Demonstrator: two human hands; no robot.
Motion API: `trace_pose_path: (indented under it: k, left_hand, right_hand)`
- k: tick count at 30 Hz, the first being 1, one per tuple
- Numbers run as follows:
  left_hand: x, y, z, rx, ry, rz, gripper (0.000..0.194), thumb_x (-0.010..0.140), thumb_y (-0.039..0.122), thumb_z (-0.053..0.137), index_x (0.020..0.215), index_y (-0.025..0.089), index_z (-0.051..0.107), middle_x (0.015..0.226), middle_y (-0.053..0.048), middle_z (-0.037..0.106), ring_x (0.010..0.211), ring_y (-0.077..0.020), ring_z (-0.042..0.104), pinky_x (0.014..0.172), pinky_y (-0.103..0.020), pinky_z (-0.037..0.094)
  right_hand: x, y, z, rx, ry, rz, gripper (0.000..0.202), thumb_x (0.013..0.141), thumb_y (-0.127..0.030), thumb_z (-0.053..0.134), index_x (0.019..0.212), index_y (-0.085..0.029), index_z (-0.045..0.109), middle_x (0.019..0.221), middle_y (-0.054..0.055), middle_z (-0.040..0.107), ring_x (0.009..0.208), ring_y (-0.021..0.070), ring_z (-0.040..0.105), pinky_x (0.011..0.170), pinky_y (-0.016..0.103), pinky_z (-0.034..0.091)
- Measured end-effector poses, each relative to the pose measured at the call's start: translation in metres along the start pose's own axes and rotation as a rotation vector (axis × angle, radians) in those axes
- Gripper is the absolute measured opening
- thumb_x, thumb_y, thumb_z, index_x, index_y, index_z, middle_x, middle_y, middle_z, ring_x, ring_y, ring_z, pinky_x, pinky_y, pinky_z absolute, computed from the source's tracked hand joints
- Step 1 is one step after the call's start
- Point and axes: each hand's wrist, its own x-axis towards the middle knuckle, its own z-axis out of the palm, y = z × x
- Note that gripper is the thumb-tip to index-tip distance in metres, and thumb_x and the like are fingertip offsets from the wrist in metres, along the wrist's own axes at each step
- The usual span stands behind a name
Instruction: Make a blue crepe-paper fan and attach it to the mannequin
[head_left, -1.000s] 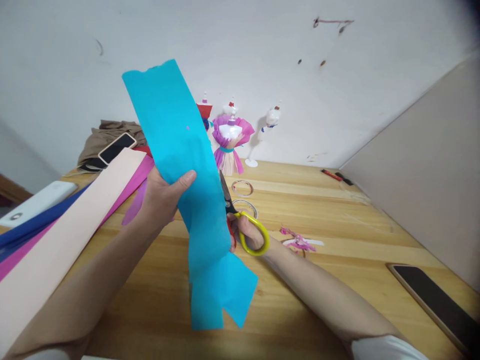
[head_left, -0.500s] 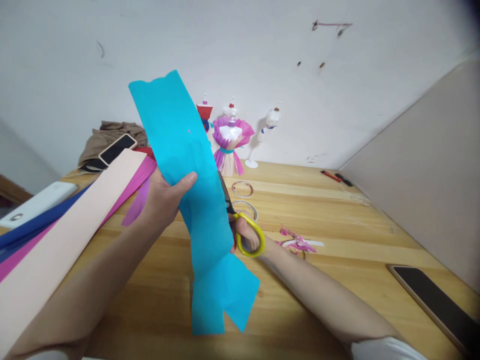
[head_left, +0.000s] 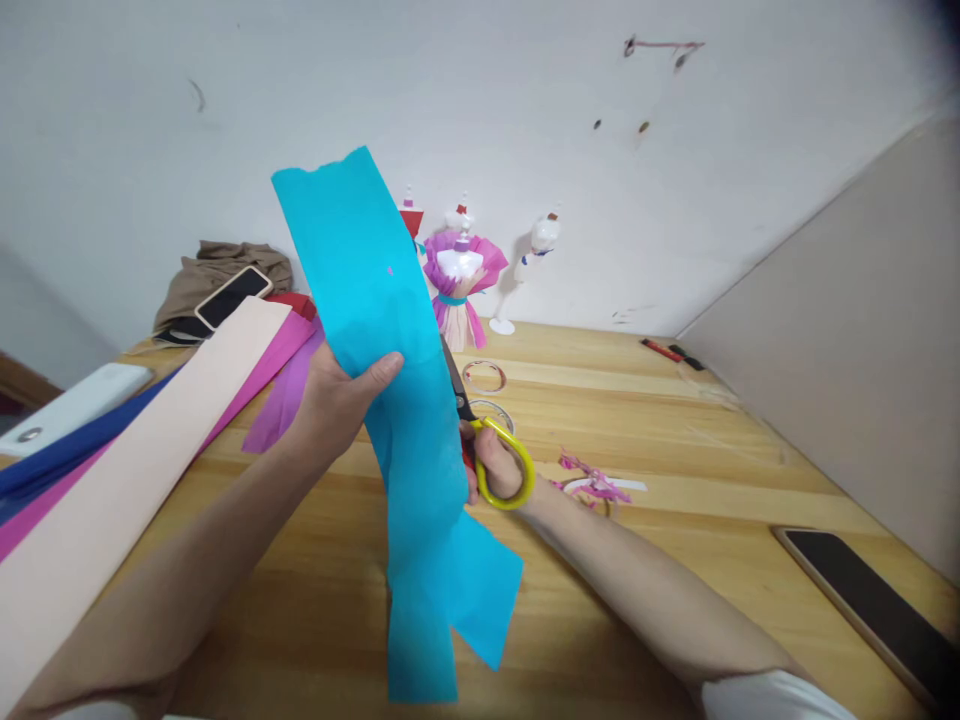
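Note:
A long strip of turquoise crepe paper [head_left: 360,250] is raised upright over the table, its lower part hanging in two tails. My left hand [head_left: 337,400] pinches it midway along its left side, thumb across the front and fingers hidden behind. In my right hand [head_left: 495,465] is a pair of scissors [head_left: 517,450] with yellow handles, my thumb through one loop. Their dark blade lies along the paper's right edge, and part of it is hidden behind the paper. Whether the blades are apart cannot be made out.
Peach paper [head_left: 172,430] and other coloured strips lie at left, near two phones and a brown cloth [head_left: 225,270]. Small dressed mannequins [head_left: 459,262] stand by the wall. Tape rolls [head_left: 484,376], pink scraps [head_left: 596,483] and another phone [head_left: 862,590] lie on the table.
The turquoise paper and my left hand have shifted slightly to the right, and the longer tail hangs a little lower. The scissors have turned slightly beside the paper's edge.

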Motion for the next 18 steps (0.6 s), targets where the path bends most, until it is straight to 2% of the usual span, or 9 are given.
trace_pose_path:
  k: [2, 3, 7, 11, 18]
  left_hand:
    - [0.0, 0.001, 0.0, 0.001, -0.007, -0.002, 0.053, 0.066, 0.037, 0.089, 0.113, 0.021, 0.069, 0.116, -0.011, 0.076, 0.107, -0.0345, 0.073, 0.087, -0.047, 0.064]
    - [-0.001, 0.002, 0.001, 0.003, -0.015, -0.008, 0.052, 0.067, 0.037, 0.088, 0.113, 0.021, 0.07, 0.116, -0.011, 0.076, 0.108, -0.0349, 0.072, 0.087, -0.048, 0.063]
    - [-0.001, 0.003, 0.001, -0.012, -0.027, -0.043, 0.051, 0.067, 0.036, 0.088, 0.113, 0.022, 0.07, 0.116, -0.011, 0.076, 0.107, -0.0352, 0.072, 0.087, -0.05, 0.063]
    - [0.001, 0.0, 0.0, -0.085, -0.024, -0.039, 0.055, 0.065, 0.035, 0.09, 0.115, 0.023, 0.07, 0.116, -0.01, 0.076, 0.106, -0.0338, 0.073, 0.084, -0.046, 0.065]
    - [0.006, 0.003, -0.003, -0.087, 0.005, -0.065, 0.061, 0.064, 0.037, 0.091, 0.119, 0.022, 0.069, 0.115, -0.01, 0.076, 0.104, -0.0344, 0.073, 0.079, -0.042, 0.065]
  right_hand:
    - [0.002, 0.001, 0.001, 0.058, 0.039, -0.063, 0.079, 0.089, -0.084, 0.029, 0.046, -0.02, 0.048, 0.033, -0.003, 0.038, 0.033, 0.0092, 0.042, 0.04, 0.023, 0.039]
    - [0.002, 0.0, 0.002, 0.084, 0.054, -0.081, 0.078, 0.088, -0.084, 0.031, 0.045, -0.021, 0.048, 0.032, -0.003, 0.037, 0.032, 0.0091, 0.04, 0.039, 0.023, 0.037]
    - [0.002, -0.009, 0.004, 0.139, 0.066, -0.068, 0.071, 0.089, -0.08, 0.043, 0.051, -0.02, 0.053, 0.037, -0.002, 0.044, 0.036, 0.01, 0.044, 0.04, 0.023, 0.036]
    - [0.0, -0.006, 0.001, 0.153, 0.063, -0.041, 0.071, 0.081, -0.086, 0.046, 0.059, -0.02, 0.058, 0.044, -0.001, 0.051, 0.038, 0.0095, 0.046, 0.042, 0.022, 0.037]
    - [0.002, 0.004, -0.003, 0.142, 0.08, 0.019, 0.07, 0.074, -0.09, 0.048, 0.059, -0.022, 0.051, 0.044, -0.003, 0.048, 0.039, 0.0099, 0.044, 0.045, 0.023, 0.039]
